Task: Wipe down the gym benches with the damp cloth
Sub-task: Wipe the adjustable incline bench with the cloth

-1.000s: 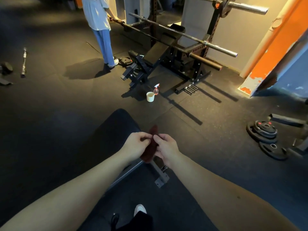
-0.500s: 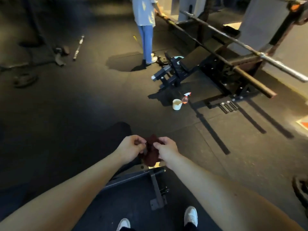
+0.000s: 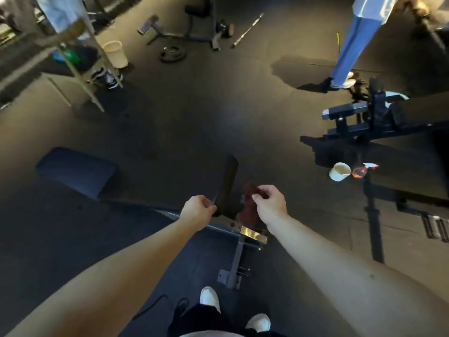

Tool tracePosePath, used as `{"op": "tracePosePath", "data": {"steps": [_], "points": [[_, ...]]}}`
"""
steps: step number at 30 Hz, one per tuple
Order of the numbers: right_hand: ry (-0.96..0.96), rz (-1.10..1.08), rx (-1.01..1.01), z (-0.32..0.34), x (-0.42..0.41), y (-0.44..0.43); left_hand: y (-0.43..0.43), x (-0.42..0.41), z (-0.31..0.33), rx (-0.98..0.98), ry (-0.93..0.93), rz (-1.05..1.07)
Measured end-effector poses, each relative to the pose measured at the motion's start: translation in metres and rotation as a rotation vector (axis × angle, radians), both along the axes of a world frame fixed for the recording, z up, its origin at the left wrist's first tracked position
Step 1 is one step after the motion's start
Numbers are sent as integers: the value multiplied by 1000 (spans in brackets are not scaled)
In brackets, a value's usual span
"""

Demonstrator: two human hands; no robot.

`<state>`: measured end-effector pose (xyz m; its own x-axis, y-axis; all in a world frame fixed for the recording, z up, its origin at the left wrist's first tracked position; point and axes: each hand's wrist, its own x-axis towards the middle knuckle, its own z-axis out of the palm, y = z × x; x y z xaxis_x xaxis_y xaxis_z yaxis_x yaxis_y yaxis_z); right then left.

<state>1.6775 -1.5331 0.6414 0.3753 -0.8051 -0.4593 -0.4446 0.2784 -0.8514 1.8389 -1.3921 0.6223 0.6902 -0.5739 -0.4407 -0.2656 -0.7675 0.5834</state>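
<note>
A dark red cloth (image 3: 247, 211) hangs from my right hand (image 3: 269, 205), which pinches its top edge between thumb and fingers. My left hand (image 3: 198, 211) is apart from the cloth, fingers curled, with nothing seen in it. It sits at the lower corner of the bench's small black seat pad (image 3: 227, 183); I cannot tell whether it touches the pad. The long dark blue back pad (image 3: 77, 170) of the same bench stretches to the left on a grey metal frame (image 3: 237, 261). My white shoes show at the bottom.
A white cup (image 3: 340, 171) and a spray bottle (image 3: 362, 171) stand on the floor at right, beside a second black bench (image 3: 388, 115). A person in blue trousers (image 3: 352, 45) stands far right. A pale bin (image 3: 115, 54), a weight plate (image 3: 173, 54) and a metal rack (image 3: 80, 59) lie further back.
My left hand has let go of the cloth and moved left; only the right hand holds it now. My view has swung left, bringing the blue back pad into sight.
</note>
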Motion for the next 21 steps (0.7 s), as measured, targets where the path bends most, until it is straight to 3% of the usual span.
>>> {"op": "tracePosePath", "data": {"steps": [9,14,21], "points": [[42,229,2,-22,23,-31,-10,-3,-42,-50,-48,163],[8,451,-70,-44,57,-62,-17,-17,-59,-14,-71,282],[-70,603,-236,-75,78,-63,-22,-42,-71,-84,-183,411]]}}
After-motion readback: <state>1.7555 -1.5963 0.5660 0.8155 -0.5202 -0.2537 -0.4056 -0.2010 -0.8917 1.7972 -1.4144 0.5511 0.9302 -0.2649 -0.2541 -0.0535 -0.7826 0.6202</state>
